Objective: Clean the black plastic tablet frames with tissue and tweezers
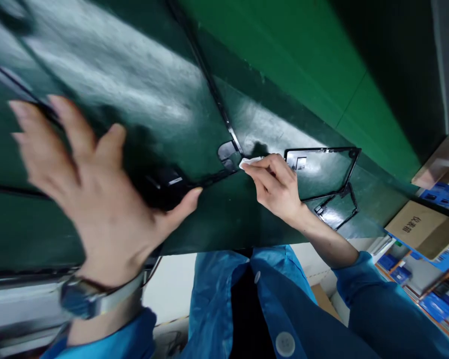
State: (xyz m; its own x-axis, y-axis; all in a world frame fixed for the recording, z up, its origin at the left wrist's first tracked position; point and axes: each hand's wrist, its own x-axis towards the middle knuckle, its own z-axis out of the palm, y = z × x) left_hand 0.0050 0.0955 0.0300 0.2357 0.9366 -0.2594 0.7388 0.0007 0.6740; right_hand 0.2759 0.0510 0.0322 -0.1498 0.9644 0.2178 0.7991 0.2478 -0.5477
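Note:
My right hand (277, 187) pinches a small folded white piece, perhaps a wipe (249, 162), at the corner of a large thin black frame (213, 92) on the green table. Beside that corner, inside the frame, sits a grey-black rounded part (228, 152). My left hand (93, 184) is spread wide over the frame's left portion, fingers apart and slightly blurred. Its thumb tip is close to the frame's lower edge; whether it touches cannot be made out. A dark block with a small white label (168, 179) lies partly behind this hand.
Two smaller black frames, one larger (322, 149) and one smaller (353, 199), lie on the green tabletop (224, 224) to the right. A bright green surface (303, 65) runs along the far side. At far right stand a cardboard box (422, 227) and shelves with blue bins (437, 305).

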